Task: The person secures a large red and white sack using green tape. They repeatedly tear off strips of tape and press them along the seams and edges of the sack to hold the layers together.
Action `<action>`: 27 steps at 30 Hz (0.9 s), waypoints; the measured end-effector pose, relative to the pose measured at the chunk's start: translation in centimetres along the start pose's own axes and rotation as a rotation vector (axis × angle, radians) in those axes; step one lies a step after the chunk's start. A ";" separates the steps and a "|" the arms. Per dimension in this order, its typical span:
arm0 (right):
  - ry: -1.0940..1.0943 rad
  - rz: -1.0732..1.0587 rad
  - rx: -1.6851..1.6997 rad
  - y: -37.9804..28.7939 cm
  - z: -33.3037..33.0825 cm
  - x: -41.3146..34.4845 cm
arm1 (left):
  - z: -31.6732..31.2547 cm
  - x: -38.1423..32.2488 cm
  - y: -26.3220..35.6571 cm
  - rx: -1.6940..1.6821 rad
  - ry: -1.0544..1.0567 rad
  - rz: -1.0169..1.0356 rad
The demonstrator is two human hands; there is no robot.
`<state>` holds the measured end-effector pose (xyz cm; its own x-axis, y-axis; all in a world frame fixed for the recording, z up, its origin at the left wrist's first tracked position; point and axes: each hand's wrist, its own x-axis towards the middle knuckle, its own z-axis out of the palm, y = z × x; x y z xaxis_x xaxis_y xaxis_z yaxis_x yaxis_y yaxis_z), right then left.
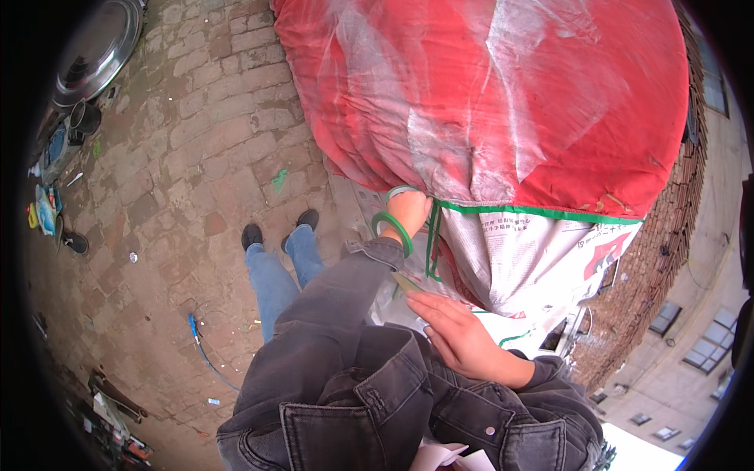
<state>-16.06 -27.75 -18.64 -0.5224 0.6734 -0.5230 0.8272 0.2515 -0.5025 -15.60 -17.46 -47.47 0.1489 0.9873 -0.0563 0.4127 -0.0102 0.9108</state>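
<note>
My left hand is closed at the green-trimmed lower edge of a large red fabric cover, its fingers partly hidden. A green ring circles that wrist, and a narrower greyish-green ring lies at the hand's far side. Green strips hang beside it. Lower down, my right hand has its fingers stretched toward a pale green, tapered piece; whether it is gripped is unclear. White printed sheeting hangs in folds below the red fabric.
Uneven paving lies at left, with a blue-handled cord and green scraps on it. A large round metal lid or basin and a dark pot stand at upper left. Roof tiles and a building are at right.
</note>
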 end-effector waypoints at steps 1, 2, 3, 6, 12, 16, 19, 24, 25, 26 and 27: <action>0.122 0.061 0.134 0.8 2.5 0.7 | -0.1 0.0 -0.2 0.008 0.003 0.004; 0.226 0.126 0.281 2.3 4.8 1.7 | -0.1 0.0 -0.3 0.030 -0.015 -0.009; 0.400 0.247 0.483 4.4 7.1 3.5 | -0.2 -0.1 -0.6 0.046 -0.023 0.002; 1.003 0.464 0.964 10.3 12.7 8.3 | -0.3 -0.2 -1.3 0.017 0.003 0.044; 1.542 0.473 0.968 18.6 15.5 16.0 | 0.1 0.1 -2.2 -0.069 -0.005 0.084; 1.515 0.466 0.910 18.4 15.2 15.7 | 0.2 0.1 -2.4 -0.145 -0.017 0.033; 1.366 0.352 0.858 18.0 14.8 14.2 | 0.0 -0.3 -2.4 -0.183 -0.022 0.006; 1.286 0.260 0.879 19.3 14.3 13.8 | -0.5 -1.0 -2.1 -0.268 -0.035 -0.034; 1.269 0.274 0.874 19.5 14.3 13.8 | -0.8 -1.1 -2.1 -0.302 -0.041 -0.032; 1.254 0.288 0.865 19.7 14.4 13.7 | -1.1 -1.4 -2.1 -0.333 -0.063 -0.042; 1.277 0.310 0.782 19.9 14.5 13.9 | -1.5 -1.6 -2.1 -0.363 -0.083 -0.050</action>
<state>-9.85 -23.47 -45.86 0.5053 0.8617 0.0459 0.3404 -0.1502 -0.9282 -18.03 -18.77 -48.66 0.2151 0.9687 -0.1241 0.0777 0.1097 0.9909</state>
